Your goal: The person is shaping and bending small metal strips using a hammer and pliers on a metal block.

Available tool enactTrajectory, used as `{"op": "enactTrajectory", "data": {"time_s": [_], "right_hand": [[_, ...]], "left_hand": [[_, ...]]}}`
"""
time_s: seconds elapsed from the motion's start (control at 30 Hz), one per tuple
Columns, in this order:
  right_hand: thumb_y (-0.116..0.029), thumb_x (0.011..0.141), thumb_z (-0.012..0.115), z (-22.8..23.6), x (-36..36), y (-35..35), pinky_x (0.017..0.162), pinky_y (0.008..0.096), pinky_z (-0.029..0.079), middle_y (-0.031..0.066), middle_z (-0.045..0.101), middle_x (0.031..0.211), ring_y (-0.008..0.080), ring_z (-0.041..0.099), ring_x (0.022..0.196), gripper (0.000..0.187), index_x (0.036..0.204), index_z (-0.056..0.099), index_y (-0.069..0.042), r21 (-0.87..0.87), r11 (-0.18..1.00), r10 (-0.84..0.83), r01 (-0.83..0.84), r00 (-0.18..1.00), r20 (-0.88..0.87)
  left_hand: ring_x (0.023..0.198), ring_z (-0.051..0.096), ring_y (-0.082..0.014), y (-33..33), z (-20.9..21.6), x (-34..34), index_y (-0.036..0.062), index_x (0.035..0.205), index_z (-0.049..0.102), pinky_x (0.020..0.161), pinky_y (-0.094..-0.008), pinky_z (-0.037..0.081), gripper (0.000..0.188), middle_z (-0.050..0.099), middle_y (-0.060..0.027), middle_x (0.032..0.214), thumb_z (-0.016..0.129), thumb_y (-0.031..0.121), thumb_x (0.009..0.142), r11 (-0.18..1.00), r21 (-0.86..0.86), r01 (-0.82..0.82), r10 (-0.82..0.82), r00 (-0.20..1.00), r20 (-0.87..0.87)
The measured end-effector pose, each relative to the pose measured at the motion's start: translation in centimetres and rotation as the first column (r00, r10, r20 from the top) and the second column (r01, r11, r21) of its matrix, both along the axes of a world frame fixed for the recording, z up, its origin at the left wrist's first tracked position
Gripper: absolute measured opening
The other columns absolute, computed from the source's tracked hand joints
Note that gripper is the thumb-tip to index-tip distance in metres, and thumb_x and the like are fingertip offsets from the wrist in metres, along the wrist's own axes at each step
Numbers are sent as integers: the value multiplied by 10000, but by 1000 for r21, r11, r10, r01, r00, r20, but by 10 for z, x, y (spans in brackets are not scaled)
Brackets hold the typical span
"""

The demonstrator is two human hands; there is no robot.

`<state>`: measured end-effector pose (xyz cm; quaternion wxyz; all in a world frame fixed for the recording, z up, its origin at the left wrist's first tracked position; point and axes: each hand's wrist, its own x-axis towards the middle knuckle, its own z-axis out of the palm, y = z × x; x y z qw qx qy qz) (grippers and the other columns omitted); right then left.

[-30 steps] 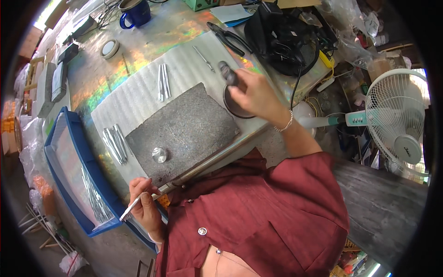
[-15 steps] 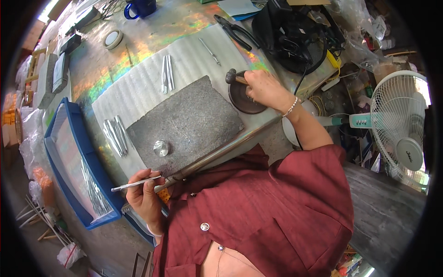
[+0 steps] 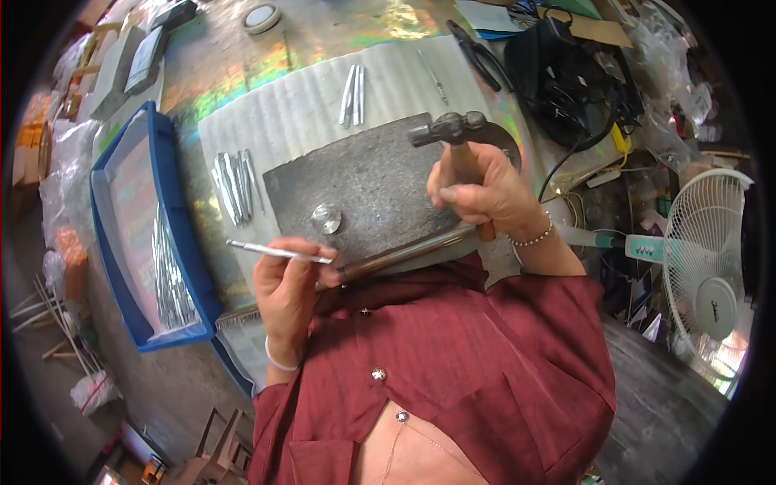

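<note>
My left hand (image 3: 284, 297) pinches a slender silver metal rod (image 3: 279, 250) just off the near left corner of a dark grey slab (image 3: 364, 174). In my right hand (image 3: 495, 194) is a ball-peen hammer (image 3: 449, 129), its fingers wrapped round the wooden handle and its head raised above the slab's right part. A shiny round metal piece (image 3: 326, 218) rests on the slab near my left hand. Behind the hammer, a dark round dish (image 3: 508, 145) is partly hidden by my right hand. Similar silver rods lie in a left bundle (image 3: 233, 187) and a smaller far bundle (image 3: 352, 95).
A white foam sheet (image 3: 311, 105) lies under the slab. One thin rod (image 3: 433, 77) and black-handled pliers (image 3: 478, 56) are at the far right. To the left stands a blue tray (image 3: 153, 347) with many rods. A black bag (image 3: 558, 85) and a fan (image 3: 703, 275) are at right.
My right hand has lifted the hammer from the dark dish and brought it left over the slab. The rod in my left hand has changed its tilt. The whole view has shifted.
</note>
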<state>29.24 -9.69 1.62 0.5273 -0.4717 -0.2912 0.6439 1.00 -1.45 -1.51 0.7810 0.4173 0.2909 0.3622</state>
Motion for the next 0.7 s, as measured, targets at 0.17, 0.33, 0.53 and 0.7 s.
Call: {"op": "enactTrajectory", "data": {"time_s": [0.17, 0.33, 0.53, 0.7], "right_hand": [[18, 787, 644, 0, -36, 20, 370, 158, 303, 115, 609, 799, 17, 403, 447, 146, 843, 514, -18, -10, 992, 125, -130, 973, -194], [1, 814, 649, 8, -64, 37, 377, 162, 303, 102, 632, 805, 20, 424, 459, 132, 874, 532, -14, -70, 984, 152, -162, 980, -124], [-49, 871, 614, 9, -89, 38, 388, 165, 310, 68, 633, 756, 15, 435, 467, 99, 900, 529, -8, 76, 991, 114, -113, 993, -2], [-78, 903, 582, 12, -105, 44, 386, 168, 311, 37, 612, 706, 18, 424, 448, 102, 863, 528, -1, 210, 974, 58, -82, 991, 120]], "left_hand": [[684, 602, -176, 6, -2, 19, -36, 997, 554, 626, -274, 502, 147, 621, -173, 940, 527, 93, 932, 998, -16, 65, -62, 986, 155], [684, 592, -158, 4, -2, 24, -15, 1007, 572, 622, -255, 497, 155, 630, -142, 942, 566, 110, 916, 976, -185, 114, -45, 940, 339], [655, 576, -138, 5, -10, 24, 13, 1009, 578, 611, -235, 489, 152, 636, -120, 926, 578, 129, 911, 950, -287, 123, 28, 882, 471], [629, 546, -115, 4, -9, 21, 45, 1020, 590, 677, -284, 471, 172, 633, -81, 898, 591, 174, 907, 865, -464, 189, 102, 841, 532]]}}
